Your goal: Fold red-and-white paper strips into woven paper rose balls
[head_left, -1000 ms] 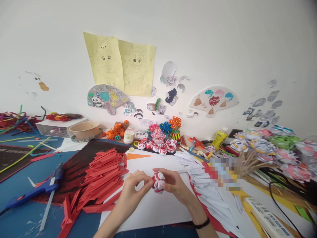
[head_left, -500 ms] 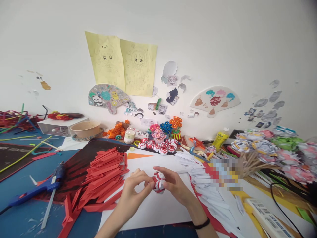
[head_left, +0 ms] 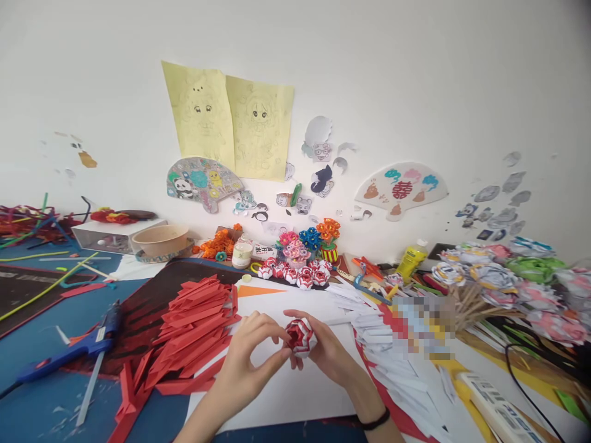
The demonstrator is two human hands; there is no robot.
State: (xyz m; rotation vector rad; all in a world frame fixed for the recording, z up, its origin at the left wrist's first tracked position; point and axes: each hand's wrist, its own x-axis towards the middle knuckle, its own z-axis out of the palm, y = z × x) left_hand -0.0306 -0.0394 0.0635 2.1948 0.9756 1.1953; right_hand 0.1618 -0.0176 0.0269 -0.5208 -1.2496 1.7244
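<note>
Since a second ago, you've turned the red-and-white paper flower so its hollow red centre shows, tilted toward your left. Your right hand holds it from the right side, above the white sheet. Your left hand has thumb and index narrowly apart at its left edge; whether they pinch a petal, you cannot tell. Red folded strips lie left of you, white folded strips right, similar flowers beyond, the glue gun far left.
</note>
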